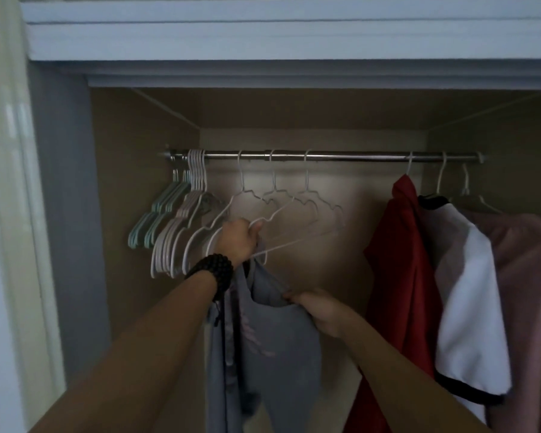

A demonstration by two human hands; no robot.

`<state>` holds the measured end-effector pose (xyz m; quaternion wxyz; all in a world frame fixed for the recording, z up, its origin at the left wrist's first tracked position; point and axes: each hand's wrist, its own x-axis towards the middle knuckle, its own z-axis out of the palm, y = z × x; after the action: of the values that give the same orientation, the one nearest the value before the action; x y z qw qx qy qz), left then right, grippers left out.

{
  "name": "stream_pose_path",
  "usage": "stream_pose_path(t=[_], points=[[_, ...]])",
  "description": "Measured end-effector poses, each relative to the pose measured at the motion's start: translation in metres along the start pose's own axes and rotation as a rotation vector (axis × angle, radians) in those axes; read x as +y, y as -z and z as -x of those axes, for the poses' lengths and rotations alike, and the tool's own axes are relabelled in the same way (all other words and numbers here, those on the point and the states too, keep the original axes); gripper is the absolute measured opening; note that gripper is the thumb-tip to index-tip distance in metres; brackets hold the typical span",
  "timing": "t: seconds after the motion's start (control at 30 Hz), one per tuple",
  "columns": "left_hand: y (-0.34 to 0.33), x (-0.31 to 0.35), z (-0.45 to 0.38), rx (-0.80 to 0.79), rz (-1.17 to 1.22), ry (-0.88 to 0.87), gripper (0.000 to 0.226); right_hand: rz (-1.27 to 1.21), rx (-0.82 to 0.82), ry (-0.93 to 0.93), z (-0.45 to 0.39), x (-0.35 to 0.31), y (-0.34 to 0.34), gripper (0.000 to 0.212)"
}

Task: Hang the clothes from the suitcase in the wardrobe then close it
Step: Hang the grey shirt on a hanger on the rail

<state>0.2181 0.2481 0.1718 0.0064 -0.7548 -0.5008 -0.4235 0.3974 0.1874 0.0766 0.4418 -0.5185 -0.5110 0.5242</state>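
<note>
Two hands busy at the open wardrobe [113,214]: left hand [236,242] has its grip closed round the shoulder end of a white hanger [281,245] and seems to pinch the top of the grey garment [269,332] with it; right hand [320,310] grips the garment's neckline edge, fingers tight on cloth. Garment hangs straight down from both hands, centre frame, just below the hanger, not yet threaded on as far as I can tell. Hanger hook hard to trace, can't tell if it's on or off the rail [325,157].

Step in hand looks like dressing the hanger. To do it well: right hand should spread the neck opening wide, left feeds one hanger arm in through it, then the other, keep cloth flat so shoulders seat evenly. Watch the beaded bracelet [211,270] on left wrist, dangling cord could snag fabric or wire.

Spare hangers: bunch of white and teal at 9 o'clock of the left hand, three loose white ones at 12 to 1 o'clock. Free rail gap at 1 o'clock, between those and the red garment [400,276] at 3 o'clock, good slot. White top with black trim [469,307] and pinkish piece [528,292] further right, already hung. Suitcase not in view
</note>
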Motion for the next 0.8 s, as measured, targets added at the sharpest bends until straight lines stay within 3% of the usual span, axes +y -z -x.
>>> stream_pose_path(t=[0.07, 0.17, 0.27, 0.43, 0.53, 0.6, 0.8], points=[[0.008, 0.004, -0.008, 0.058, 0.077, -0.106, 0.055, -0.053, 0.076, 0.033, -0.004, -0.006, 0.010, 0.015], [0.018, 0.000, -0.014, 0.079, 0.218, -0.129, 0.050, -0.168, 0.170, 0.103, -0.008, -0.021, 0.029, 0.025], [0.021, -0.012, -0.015, 0.048, 0.346, -0.135, 0.049, -0.253, 0.146, 0.127, -0.008, -0.040, 0.035, 0.024], [0.030, -0.017, -0.025, 0.142, 0.598, -0.065, 0.048, -0.211, 0.111, 0.136, -0.013, -0.067, 0.017, 0.020], [0.035, -0.019, -0.013, 0.031, 0.666, -0.070, 0.048, -0.326, 0.056, 0.222, -0.008, -0.070, 0.013, 0.032], [0.035, -0.030, 0.004, -0.040, 0.684, -0.079, 0.047, -0.369, 0.059, 0.282, -0.006, -0.068, 0.015, 0.038], [0.039, -0.046, 0.039, -0.145, 0.484, -0.075, 0.051, -0.365, 0.269, 0.423, -0.009, -0.056, 0.012, 0.029]])
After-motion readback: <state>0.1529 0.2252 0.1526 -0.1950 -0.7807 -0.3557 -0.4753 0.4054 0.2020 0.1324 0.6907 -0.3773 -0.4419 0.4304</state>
